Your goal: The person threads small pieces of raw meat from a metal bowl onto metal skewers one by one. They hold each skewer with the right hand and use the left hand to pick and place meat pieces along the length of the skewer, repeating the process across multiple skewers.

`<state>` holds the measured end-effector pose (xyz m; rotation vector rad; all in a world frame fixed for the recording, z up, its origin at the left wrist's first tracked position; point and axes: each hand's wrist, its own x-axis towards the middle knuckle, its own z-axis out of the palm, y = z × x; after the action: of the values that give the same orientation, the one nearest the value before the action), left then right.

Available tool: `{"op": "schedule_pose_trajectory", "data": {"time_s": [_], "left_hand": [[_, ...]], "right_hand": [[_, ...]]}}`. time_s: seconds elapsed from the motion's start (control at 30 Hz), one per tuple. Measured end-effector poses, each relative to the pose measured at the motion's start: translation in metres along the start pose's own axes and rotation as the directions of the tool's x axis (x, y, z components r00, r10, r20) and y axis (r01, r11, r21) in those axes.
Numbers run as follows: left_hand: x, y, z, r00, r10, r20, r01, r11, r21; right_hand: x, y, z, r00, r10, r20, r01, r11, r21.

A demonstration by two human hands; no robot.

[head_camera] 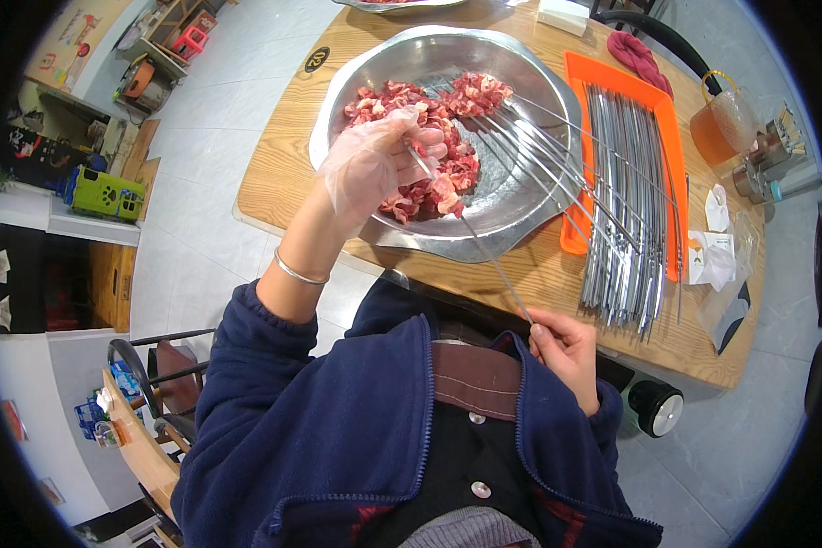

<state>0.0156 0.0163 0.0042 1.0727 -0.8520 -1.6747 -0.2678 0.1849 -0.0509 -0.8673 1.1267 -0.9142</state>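
My left hand (pixel 383 154), in a clear plastic glove, is raised over the near left of a steel basin (pixel 520 212), its fingers curled around a small piece of raw meat (pixel 418 147). My bare right hand (pixel 562 346) pinches the lower end of a metal skewer (pixel 494 264) at the table's near edge. The skewer slants up to the left, with meat pieces (pixel 446 195) threaded near its tip, close to the left fingers. Loose raw meat (pixel 401 205) lies in the basin. Several skewers with meat (pixel 476 94) on their far ends rest across its right rim.
An orange tray (pixel 671 137) of many metal skewers (pixel 623 205) stands right of the basin on the wooden table (pixel 281 164). Further right are a jug of amber liquid (pixel 723 127), tissues (pixel 716 257) and a dark red cloth (pixel 637 58). A white box (pixel 563 15) sits behind.
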Motion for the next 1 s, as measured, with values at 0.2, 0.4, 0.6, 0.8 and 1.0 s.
{"op": "schedule_pose_trajectory", "data": {"time_s": [0.2, 0.4, 0.6, 0.8, 1.0], "left_hand": [[0.003, -0.011, 0.005, 0.996, 0.090, 0.022, -0.082, 0.969, -0.233], [0.005, -0.013, 0.004, 0.997, 0.072, 0.026, -0.054, 0.899, -0.435], [0.005, -0.016, 0.013, 0.995, 0.101, -0.001, -0.089, 0.869, -0.486], [0.009, -0.023, 0.030, 0.985, 0.117, -0.128, -0.170, 0.796, -0.580], [0.010, -0.031, 0.052, 0.976, 0.031, -0.216, -0.151, 0.812, -0.564]], "right_hand": [[-0.001, 0.002, -0.001, 1.000, -0.015, -0.001, 0.015, 1.000, -0.007], [-0.002, 0.002, -0.001, 0.999, -0.031, -0.016, 0.031, 1.000, -0.004], [0.000, 0.005, 0.001, 0.999, -0.047, -0.009, 0.047, 0.999, 0.020], [0.001, 0.013, 0.005, 0.998, -0.057, -0.017, 0.058, 0.992, 0.110], [0.002, 0.020, 0.016, 0.991, -0.099, -0.091, 0.111, 0.984, 0.136]]}}
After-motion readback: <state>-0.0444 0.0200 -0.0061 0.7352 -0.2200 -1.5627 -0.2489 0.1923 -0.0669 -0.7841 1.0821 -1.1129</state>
